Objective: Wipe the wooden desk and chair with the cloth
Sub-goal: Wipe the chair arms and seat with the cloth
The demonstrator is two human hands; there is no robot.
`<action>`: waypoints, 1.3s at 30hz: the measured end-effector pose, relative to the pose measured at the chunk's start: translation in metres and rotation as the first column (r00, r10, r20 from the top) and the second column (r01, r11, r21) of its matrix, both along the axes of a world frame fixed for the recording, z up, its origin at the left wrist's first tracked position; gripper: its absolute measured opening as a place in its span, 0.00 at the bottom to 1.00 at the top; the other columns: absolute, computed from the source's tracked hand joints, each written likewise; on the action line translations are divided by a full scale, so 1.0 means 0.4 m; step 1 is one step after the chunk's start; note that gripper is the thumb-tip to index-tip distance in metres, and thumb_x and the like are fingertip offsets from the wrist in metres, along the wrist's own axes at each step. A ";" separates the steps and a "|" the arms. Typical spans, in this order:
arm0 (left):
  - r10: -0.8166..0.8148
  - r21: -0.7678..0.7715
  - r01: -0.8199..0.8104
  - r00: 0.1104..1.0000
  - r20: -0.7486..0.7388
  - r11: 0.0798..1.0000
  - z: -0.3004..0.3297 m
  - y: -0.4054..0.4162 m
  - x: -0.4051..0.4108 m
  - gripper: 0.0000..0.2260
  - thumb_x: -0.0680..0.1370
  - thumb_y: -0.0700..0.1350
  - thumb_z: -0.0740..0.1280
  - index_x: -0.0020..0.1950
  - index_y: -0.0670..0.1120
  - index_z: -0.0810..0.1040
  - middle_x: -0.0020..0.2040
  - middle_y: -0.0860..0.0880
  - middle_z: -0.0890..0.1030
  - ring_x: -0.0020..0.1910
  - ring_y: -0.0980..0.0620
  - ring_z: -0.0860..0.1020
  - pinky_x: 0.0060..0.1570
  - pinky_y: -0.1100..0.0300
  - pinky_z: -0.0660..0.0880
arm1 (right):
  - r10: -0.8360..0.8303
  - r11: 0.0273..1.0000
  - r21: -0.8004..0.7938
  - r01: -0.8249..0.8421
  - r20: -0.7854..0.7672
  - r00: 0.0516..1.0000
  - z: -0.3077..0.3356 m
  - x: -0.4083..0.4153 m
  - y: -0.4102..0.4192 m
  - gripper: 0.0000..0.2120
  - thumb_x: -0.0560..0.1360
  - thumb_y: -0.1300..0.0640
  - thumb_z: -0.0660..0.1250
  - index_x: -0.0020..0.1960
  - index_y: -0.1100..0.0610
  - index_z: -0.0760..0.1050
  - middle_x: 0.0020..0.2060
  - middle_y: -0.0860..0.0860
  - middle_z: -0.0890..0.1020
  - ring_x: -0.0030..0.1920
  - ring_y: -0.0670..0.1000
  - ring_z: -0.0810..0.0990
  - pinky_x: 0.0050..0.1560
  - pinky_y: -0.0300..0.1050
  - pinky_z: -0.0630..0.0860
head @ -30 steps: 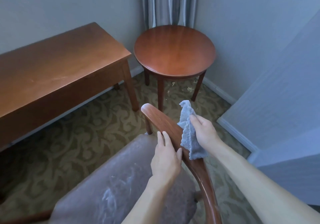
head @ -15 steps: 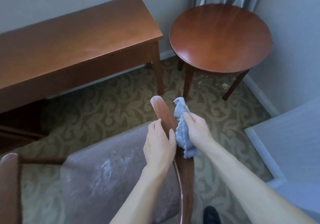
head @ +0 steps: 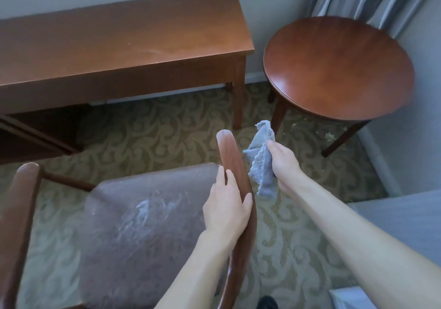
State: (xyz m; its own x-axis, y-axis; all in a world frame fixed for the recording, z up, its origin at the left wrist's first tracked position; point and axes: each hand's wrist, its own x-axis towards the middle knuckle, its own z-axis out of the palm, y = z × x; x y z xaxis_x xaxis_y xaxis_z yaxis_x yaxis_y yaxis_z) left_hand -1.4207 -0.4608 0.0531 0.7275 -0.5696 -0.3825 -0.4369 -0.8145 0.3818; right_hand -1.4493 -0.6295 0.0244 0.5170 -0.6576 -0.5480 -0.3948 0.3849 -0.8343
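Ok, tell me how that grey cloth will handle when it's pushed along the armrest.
The cloth is probably floppy: it hangs in loose folds from the right hand. It looks light, held by one grip. Its nubby surface should drag rather than slide on the smooth armrest.

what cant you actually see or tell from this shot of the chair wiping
Head view only:
- Outer face of the right armrest: turned from the camera, so whether the cloth touches it is unclear.
- Right hand fingers: wrapped in the cloth.
- Desk: cut off by the left edge.
- Chair back: outside the bottom edge.
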 end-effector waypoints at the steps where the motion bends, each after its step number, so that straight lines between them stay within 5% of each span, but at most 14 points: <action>1: -0.005 0.024 0.005 1.000 0.006 1.000 0.000 -0.003 -0.002 0.32 0.83 0.56 0.62 0.82 0.44 0.55 0.85 0.49 0.49 0.75 0.47 0.67 0.58 0.49 0.76 | -0.002 1.000 0.020 0.001 0.004 1.000 -0.004 -0.004 -0.006 0.19 0.80 0.49 0.61 0.52 0.65 0.78 0.40 0.56 0.85 0.42 0.56 0.84 0.55 0.59 0.82; 8: 0.001 0.116 -0.004 1.000 0.027 0.993 0.018 -0.033 -0.009 0.30 0.83 0.56 0.62 0.78 0.40 0.60 0.84 0.46 0.53 0.70 0.44 0.72 0.54 0.49 0.76 | 0.017 0.998 0.056 -0.019 0.028 0.999 -0.020 -0.026 -0.027 0.14 0.82 0.49 0.61 0.53 0.55 0.82 0.43 0.53 0.88 0.46 0.56 0.87 0.53 0.55 0.83; 11: 0.091 0.071 -0.092 0.996 0.012 0.993 0.023 -0.039 -0.002 0.19 0.80 0.57 0.65 0.61 0.44 0.72 0.75 0.50 0.68 0.63 0.45 0.76 0.50 0.50 0.77 | 0.075 0.994 0.078 -0.076 0.020 0.997 -0.038 -0.020 -0.039 0.15 0.82 0.49 0.60 0.54 0.55 0.82 0.43 0.53 0.88 0.44 0.55 0.87 0.47 0.51 0.83; 14: 0.188 0.014 -0.189 0.982 0.031 0.982 0.027 -0.050 0.012 0.14 0.78 0.57 0.66 0.47 0.46 0.72 0.63 0.53 0.77 0.59 0.45 0.79 0.48 0.51 0.78 | 0.149 0.985 0.090 -0.150 0.016 0.989 -0.040 0.005 -0.052 0.14 0.80 0.49 0.60 0.50 0.52 0.83 0.43 0.50 0.89 0.42 0.50 0.88 0.41 0.45 0.81; 18: 0.262 0.042 -0.262 0.965 0.006 0.964 0.027 -0.072 -0.008 0.14 0.79 0.56 0.67 0.57 0.47 0.77 0.80 0.53 0.67 0.68 0.44 0.77 0.56 0.52 0.77 | 0.252 0.961 0.114 -0.253 0.019 0.968 -0.039 0.040 -0.068 0.14 0.76 0.46 0.60 0.42 0.44 0.85 0.42 0.47 0.88 0.43 0.47 0.88 0.44 0.44 0.80; 23: 0.222 0.124 -0.230 0.972 0.078 0.965 0.022 -0.091 -0.026 0.17 0.81 0.57 0.64 0.60 0.46 0.74 0.82 0.52 0.62 0.67 0.45 0.77 0.51 0.53 0.76 | 0.311 0.940 0.138 -0.312 0.031 0.950 -0.031 0.085 -0.080 0.14 0.75 0.45 0.60 0.40 0.46 0.84 0.41 0.49 0.88 0.42 0.48 0.87 0.46 0.48 0.82; 26: 0.235 0.110 -0.245 0.967 0.094 0.963 0.036 -0.105 -0.022 0.13 0.81 0.55 0.65 0.49 0.45 0.73 0.78 0.50 0.70 0.64 0.42 0.78 0.51 0.52 0.77 | 0.351 0.920 0.162 -0.357 0.068 0.934 -0.025 0.109 -0.069 0.14 0.75 0.48 0.60 0.40 0.49 0.83 0.41 0.50 0.88 0.42 0.50 0.87 0.47 0.49 0.83; 28: 0.254 0.070 -0.262 0.962 0.102 0.962 0.046 -0.112 -0.014 0.14 0.80 0.52 0.64 0.41 0.44 0.71 0.62 0.49 0.79 0.57 0.39 0.80 0.50 0.49 0.78 | 0.369 0.914 0.146 -0.378 0.087 0.925 -0.019 0.123 -0.058 0.14 0.77 0.51 0.60 0.37 0.49 0.81 0.35 0.47 0.84 0.38 0.47 0.85 0.45 0.47 0.81; 31: 0.319 -0.007 -0.321 0.941 0.114 0.947 0.053 -0.117 0.015 0.10 0.78 0.48 0.63 0.39 0.45 0.72 0.43 0.48 0.79 0.45 0.40 0.79 0.40 0.51 0.74 | 0.422 0.898 0.101 -0.429 0.083 0.903 -0.030 0.139 -0.037 0.13 0.80 0.51 0.60 0.44 0.53 0.80 0.40 0.49 0.84 0.44 0.48 0.84 0.53 0.49 0.81; 34: 0.324 -0.075 -0.317 0.938 0.121 0.945 0.046 -0.126 0.023 0.08 0.80 0.46 0.61 0.43 0.44 0.71 0.45 0.49 0.78 0.44 0.42 0.77 0.38 0.52 0.68 | 0.452 0.888 0.066 -0.455 0.059 0.890 -0.045 0.126 -0.017 0.13 0.82 0.50 0.58 0.49 0.52 0.80 0.47 0.51 0.85 0.52 0.51 0.85 0.58 0.50 0.80; 39: 0.325 -0.104 -0.312 0.936 0.138 0.944 0.011 -0.129 0.011 0.12 0.84 0.47 0.56 0.44 0.46 0.72 0.51 0.51 0.76 0.50 0.46 0.76 0.44 0.53 0.68 | 0.456 0.890 0.003 -0.457 0.046 0.889 -0.068 0.073 0.019 0.13 0.83 0.52 0.56 0.51 0.52 0.80 0.48 0.52 0.85 0.48 0.49 0.84 0.53 0.47 0.79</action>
